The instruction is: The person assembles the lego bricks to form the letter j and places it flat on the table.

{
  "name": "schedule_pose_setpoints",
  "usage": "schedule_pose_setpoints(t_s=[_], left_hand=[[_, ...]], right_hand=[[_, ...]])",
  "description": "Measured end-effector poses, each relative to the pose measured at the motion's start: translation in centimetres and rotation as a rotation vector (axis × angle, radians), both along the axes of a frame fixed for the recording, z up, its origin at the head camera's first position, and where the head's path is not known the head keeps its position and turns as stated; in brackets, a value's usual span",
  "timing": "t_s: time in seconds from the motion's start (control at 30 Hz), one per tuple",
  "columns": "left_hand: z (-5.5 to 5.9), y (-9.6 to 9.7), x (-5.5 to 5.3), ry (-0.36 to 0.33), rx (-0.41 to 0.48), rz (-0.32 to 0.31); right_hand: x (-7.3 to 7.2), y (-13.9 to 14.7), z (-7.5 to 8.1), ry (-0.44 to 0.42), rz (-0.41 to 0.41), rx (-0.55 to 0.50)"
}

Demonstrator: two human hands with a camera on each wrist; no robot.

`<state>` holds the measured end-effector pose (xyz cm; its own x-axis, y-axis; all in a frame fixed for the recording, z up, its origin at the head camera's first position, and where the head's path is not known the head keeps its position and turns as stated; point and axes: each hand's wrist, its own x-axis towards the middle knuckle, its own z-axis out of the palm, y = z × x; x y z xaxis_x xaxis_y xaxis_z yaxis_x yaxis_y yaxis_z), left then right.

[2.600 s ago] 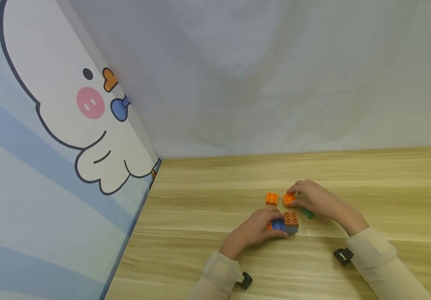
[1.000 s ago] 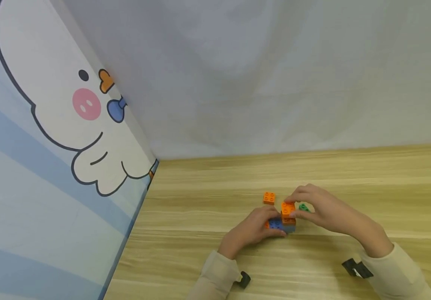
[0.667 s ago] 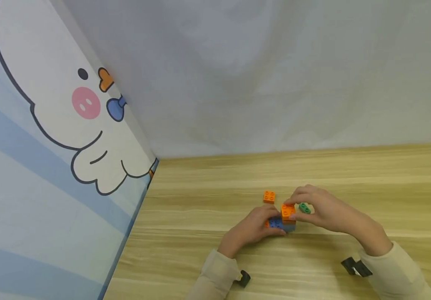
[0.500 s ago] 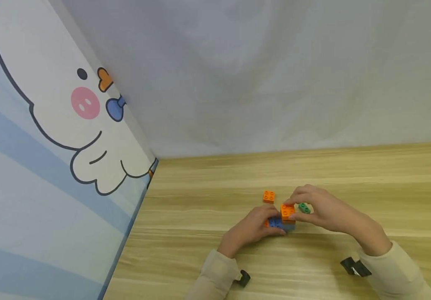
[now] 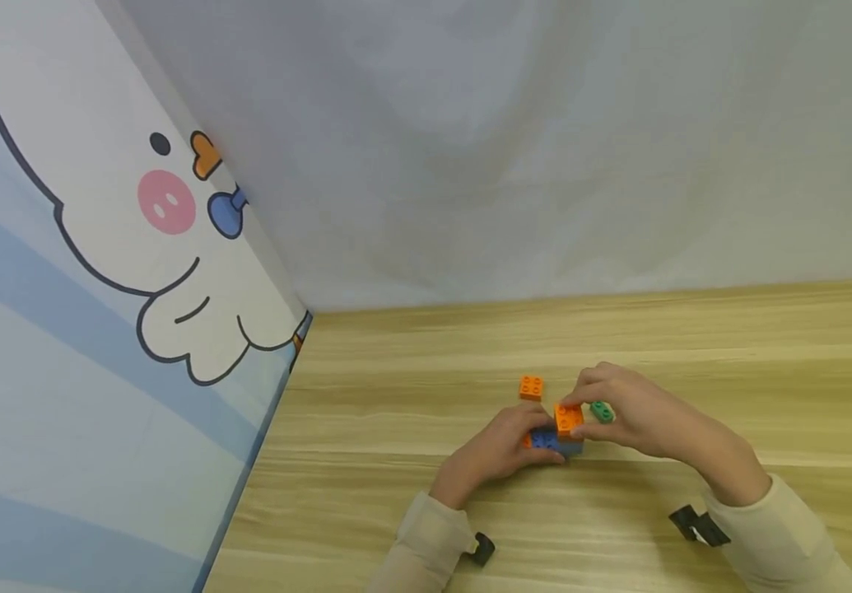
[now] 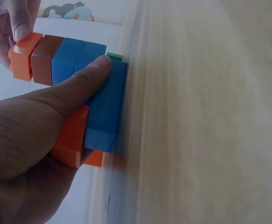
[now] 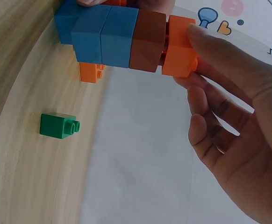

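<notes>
My right hand (image 5: 636, 416) pinches an orange toy brick (image 7: 179, 49) between thumb and fingers, right over a brown brick (image 7: 147, 42). A narrow gap with studs showing runs between these two in the right wrist view. Beneath the brown one come two blue bricks (image 6: 68, 60), stacked on a longer blue brick (image 6: 105, 107) close to the table. My left hand (image 5: 492, 451) grips this base from the left, its thumb along the blue side. Under that hand another orange brick (image 6: 73, 133) sits on the long blue one, partly hidden.
Behind the stack, a loose orange brick (image 5: 532, 387) lies on the wooden table (image 5: 411, 362). A small green brick (image 5: 602, 412) is just right of the stack, near my right hand's fingers. A grey-white wall (image 5: 507, 165) rises at the far edge, a cartoon-printed panel (image 5: 85, 247) at the left.
My right hand has brought the orange brick from the table onto the brown brick's top, and over the last second stays there nearly still. The left hand keeps its hold on the base.
</notes>
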<state>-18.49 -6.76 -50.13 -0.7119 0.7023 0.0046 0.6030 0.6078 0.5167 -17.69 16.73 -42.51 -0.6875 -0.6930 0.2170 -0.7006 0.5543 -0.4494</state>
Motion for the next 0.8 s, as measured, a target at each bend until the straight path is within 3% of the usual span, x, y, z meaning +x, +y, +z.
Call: schedule_pose_setpoints(t_s=[0.43,0.8], left_hand=[[-0.06,-0.28,-0.11,-0.010,0.032,0.007],[-0.11,-0.06,0.10,-0.004,0.038,-0.009]], right_hand=[[-0.14,-0.25,0.51,0.008,0.023,-0.006],[0.23,-0.10,0.06,-0.032,-0.007,-0.018]])
